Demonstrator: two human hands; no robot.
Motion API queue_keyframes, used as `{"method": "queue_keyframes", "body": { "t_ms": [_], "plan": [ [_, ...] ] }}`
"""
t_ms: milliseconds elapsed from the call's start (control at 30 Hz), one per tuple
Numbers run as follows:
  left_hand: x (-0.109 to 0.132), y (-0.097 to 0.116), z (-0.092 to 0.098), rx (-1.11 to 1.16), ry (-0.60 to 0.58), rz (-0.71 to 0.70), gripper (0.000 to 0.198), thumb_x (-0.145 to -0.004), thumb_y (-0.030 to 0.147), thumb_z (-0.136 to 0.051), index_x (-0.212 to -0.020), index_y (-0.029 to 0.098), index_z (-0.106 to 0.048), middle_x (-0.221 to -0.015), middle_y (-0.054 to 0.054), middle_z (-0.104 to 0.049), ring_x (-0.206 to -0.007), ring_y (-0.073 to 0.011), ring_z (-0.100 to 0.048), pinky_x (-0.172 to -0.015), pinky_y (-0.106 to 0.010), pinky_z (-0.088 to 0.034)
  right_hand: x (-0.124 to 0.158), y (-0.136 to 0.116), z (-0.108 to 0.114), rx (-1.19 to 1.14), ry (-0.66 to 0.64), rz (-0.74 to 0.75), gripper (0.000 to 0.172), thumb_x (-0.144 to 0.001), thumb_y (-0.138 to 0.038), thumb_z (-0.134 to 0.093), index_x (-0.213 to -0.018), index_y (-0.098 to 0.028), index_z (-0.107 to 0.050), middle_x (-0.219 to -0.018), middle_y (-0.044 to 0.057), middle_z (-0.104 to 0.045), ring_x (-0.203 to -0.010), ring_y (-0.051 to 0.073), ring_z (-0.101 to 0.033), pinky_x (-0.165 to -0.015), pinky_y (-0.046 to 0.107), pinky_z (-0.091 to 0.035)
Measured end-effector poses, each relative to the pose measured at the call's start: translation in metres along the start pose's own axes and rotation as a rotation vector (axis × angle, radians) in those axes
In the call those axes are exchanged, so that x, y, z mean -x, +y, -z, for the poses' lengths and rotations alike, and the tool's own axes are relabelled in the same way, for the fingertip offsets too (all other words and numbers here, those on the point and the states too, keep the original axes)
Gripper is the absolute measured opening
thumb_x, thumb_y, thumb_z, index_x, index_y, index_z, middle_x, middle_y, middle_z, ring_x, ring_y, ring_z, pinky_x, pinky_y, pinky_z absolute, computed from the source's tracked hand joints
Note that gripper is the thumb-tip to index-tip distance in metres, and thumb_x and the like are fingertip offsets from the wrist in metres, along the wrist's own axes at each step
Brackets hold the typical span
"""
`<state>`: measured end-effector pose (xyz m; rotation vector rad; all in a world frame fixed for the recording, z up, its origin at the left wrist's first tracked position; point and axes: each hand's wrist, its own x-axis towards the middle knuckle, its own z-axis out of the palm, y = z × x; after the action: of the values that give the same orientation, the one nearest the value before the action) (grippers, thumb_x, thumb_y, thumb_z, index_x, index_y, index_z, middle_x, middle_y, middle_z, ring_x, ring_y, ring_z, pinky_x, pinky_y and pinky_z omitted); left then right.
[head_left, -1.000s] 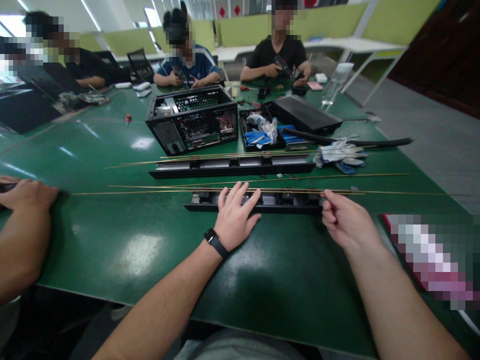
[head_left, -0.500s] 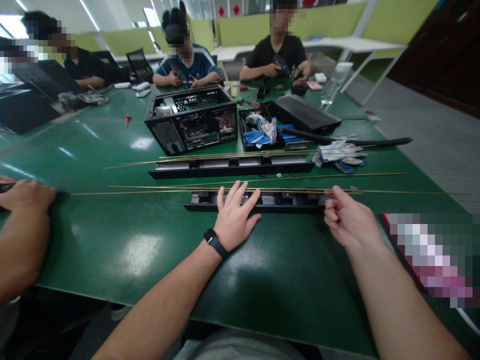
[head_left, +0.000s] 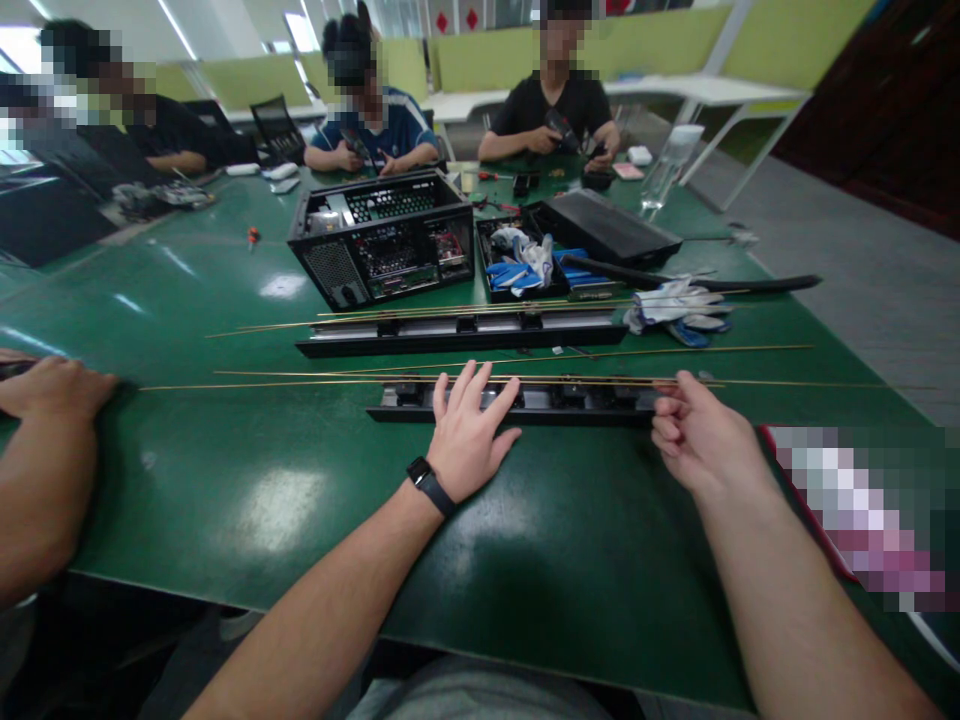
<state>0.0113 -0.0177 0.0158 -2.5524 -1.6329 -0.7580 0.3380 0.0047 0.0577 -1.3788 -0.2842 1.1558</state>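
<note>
My left hand (head_left: 471,430), with a black watch on its wrist, lies with fingers spread across the near black rail (head_left: 555,415) and the thin brass rods (head_left: 345,379) along its top. At the right end of that rail, my right hand (head_left: 694,425) is closed, thumb and index finger pinched by the rods; what sits between the fingertips is too small to make out. Farther back, a second black rail (head_left: 457,341) lies roughly parallel, with more brass rods (head_left: 420,315) over it.
Beyond the rails on the green table (head_left: 187,460) stand an open computer case (head_left: 397,245) and a box with gloves (head_left: 525,262). More gloves (head_left: 682,305) and a black tube (head_left: 750,284) lie right. Another person's hand (head_left: 64,385) rests at left; people sit opposite.
My right hand has shifted slightly to the right along the near rail. My left hand has stayed in place on the rail.
</note>
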Motion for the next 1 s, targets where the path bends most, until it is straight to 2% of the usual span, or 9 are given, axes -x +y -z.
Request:
{"method": "queue_keyframes", "body": {
  "t_ms": [100,233,400,800,1000],
  "plan": [
    [0.0003,-0.0003,-0.0002,-0.002,0.002,-0.001,0.078,-0.113,0.033,-0.099,-0.186,0.037,-0.075,-0.201,-0.02,-0.063,-0.193,-0.0525,-0.052,-0.16,-0.084,-0.033,0.0009,0.0032,-0.0004,0.031,-0.044,0.013,0.039,-0.118,-0.047,-0.099,-0.102,-0.026,-0.07,-0.068,-0.006,-0.065,-0.039,0.008,-0.047,-0.031,0.017,-0.028],
    [0.0008,-0.0008,0.0003,0.003,0.005,-0.01,0.075,-0.115,0.033,-0.097,-0.187,0.036,-0.075,-0.2,-0.021,-0.063,-0.192,-0.0522,-0.053,-0.159,-0.084,-0.034,0.0044,0.0061,-0.0015,0.067,-0.111,0.032,0.038,-0.111,-0.039,-0.106,-0.1,-0.025,-0.072,-0.069,-0.006,-0.066,-0.039,0.008,-0.047,-0.031,0.016,-0.029],
    [0.0008,-0.0011,0.0007,-0.001,-0.002,-0.007,0.079,-0.113,0.032,-0.099,-0.188,0.038,-0.074,-0.201,-0.02,-0.062,-0.192,-0.0529,-0.052,-0.16,-0.083,-0.032,0.0094,0.0047,-0.004,0.075,-0.099,0.027,0.026,-0.117,-0.026,-0.095,-0.099,-0.02,-0.077,-0.069,-0.006,-0.064,-0.04,0.007,-0.046,-0.03,0.015,-0.027],
    [0.0,-0.0015,-0.0009,0.026,0.015,-0.023,0.074,-0.115,0.03,-0.095,-0.186,0.033,-0.075,-0.2,-0.022,-0.063,-0.191,-0.0502,-0.055,-0.158,-0.08,-0.04,0.0021,0.005,0.0014,0.047,-0.087,0.042,0.025,-0.112,-0.025,-0.098,-0.1,-0.021,-0.077,-0.067,-0.007,-0.063,-0.041,0.006,-0.046,-0.032,0.013,-0.03],
    [-0.0001,-0.0012,-0.0011,0.025,0.025,-0.018,0.076,-0.113,0.03,-0.098,-0.185,0.034,-0.076,-0.199,-0.022,-0.065,-0.19,-0.0509,-0.056,-0.158,-0.082,-0.04,0.0013,0.0063,0.0022,0.048,-0.087,0.044,0.024,-0.111,-0.025,-0.099,-0.1,-0.022,-0.078,-0.067,-0.006,-0.062,-0.042,0.007,-0.048,-0.033,0.013,-0.031]
  ]
}}
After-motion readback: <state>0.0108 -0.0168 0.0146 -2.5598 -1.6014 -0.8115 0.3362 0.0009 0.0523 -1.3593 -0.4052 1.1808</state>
